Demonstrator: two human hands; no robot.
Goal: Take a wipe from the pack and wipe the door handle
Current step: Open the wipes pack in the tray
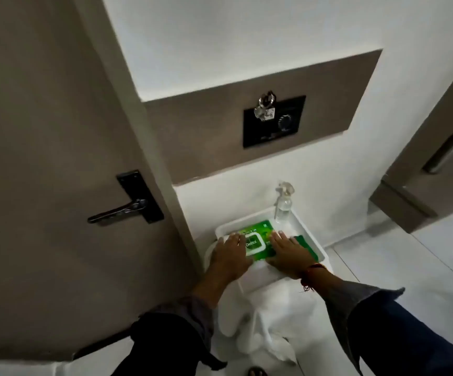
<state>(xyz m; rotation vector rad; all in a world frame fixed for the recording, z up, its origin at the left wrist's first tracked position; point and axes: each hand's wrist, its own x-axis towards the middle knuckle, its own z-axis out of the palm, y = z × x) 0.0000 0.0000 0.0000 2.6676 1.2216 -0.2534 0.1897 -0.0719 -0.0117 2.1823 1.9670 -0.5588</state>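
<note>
A green wipe pack with a white flip lid lies in a white tray low against the wall. My left hand rests flat on the pack's left end, fingers at the lid's edge. On the pack's right end lies my right hand, fingers spread and pointing away from me. The lid looks closed and no wipe shows. The dark lever door handle sits on a black plate on the grey-brown door to the left, above both hands.
A clear spray bottle stands in the tray's far corner. A green cloth lies under my right hand. A black wall panel with keys hangs above. A second door is at right. White cloth drapes below the tray.
</note>
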